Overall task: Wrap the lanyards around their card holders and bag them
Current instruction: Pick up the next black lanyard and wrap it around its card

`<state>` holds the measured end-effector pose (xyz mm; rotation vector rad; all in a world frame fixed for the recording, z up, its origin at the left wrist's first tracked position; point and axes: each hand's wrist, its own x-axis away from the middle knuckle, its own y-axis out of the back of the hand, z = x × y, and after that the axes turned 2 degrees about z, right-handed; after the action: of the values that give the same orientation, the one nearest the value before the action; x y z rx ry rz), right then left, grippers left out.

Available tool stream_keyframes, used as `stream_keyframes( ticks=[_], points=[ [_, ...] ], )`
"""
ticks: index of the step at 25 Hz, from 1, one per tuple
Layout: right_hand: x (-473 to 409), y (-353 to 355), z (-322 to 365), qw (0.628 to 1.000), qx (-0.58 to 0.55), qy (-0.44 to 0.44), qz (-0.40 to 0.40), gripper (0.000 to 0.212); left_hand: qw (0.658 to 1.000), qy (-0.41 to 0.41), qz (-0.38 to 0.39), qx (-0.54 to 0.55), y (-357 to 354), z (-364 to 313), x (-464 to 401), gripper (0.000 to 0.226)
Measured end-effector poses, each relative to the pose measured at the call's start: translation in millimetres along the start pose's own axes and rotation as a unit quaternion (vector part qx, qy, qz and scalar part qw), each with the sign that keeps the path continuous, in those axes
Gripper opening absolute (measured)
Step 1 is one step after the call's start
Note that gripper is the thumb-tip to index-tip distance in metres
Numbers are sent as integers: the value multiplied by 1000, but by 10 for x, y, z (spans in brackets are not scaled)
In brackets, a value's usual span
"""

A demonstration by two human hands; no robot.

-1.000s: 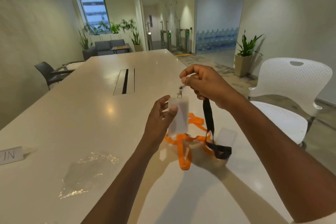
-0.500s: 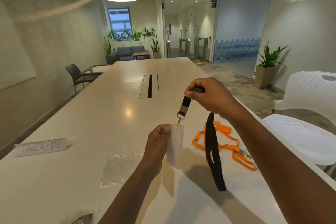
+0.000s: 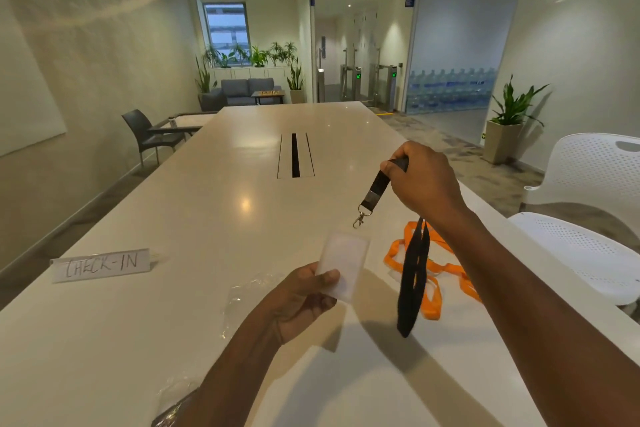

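Observation:
My left hand point(image 3: 304, 302) pinches a clear card holder point(image 3: 344, 262) by its lower left corner, above the white table point(image 3: 173, 218). My right hand point(image 3: 420, 180) grips a black lanyard point(image 3: 412, 288) near its clip end. The metal clip point(image 3: 360, 218) dangles free just above the holder, apart from it. The lanyard's loop hangs down from my fist to the table. An orange lanyard point(image 3: 436, 269) lies in a tangle on the table behind the black loop. A clear plastic bag point(image 3: 242, 298) lies flat on the table, partly hidden by my left hand.
A "CHECK-IN" paper sign point(image 3: 100, 265) stands at the left of the table. Another crumpled clear bag point(image 3: 173, 399) lies at the near edge by my left forearm. A cable slot point(image 3: 295, 154) runs down the table's middle. White chairs point(image 3: 588, 204) stand at the right.
The clip has come away from the card holder, and my right hand has lifted the black lanyard up and to the right. The view has swung left, so the sign shows in full.

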<state>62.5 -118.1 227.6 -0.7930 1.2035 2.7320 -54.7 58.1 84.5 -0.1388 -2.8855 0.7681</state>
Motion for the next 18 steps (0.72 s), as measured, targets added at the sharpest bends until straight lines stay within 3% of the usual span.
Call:
stream_keyframes(
  ticks=[5,8,12,15,18],
  points=[
    [82,-74,-136,998,44,-34,41,26,981,-26,-156,114,152,-86,19,34],
    [213,-246,-345,991,82,-53,97,35,980,-61,-177,62,145,-195,48,36],
    [678,-519,-336,980,-106,15,168,37,982,-112,-152,-20,34,-311,62,35],
    [1045,-746,-270,939,-263,-30,219,17,979,-132,-156,-24,-57,-362,49,23],
    [1252,-860,-210,900,-363,-60,235,12,968,-154,-194,-47,-121,-378,5,23]
  ],
)
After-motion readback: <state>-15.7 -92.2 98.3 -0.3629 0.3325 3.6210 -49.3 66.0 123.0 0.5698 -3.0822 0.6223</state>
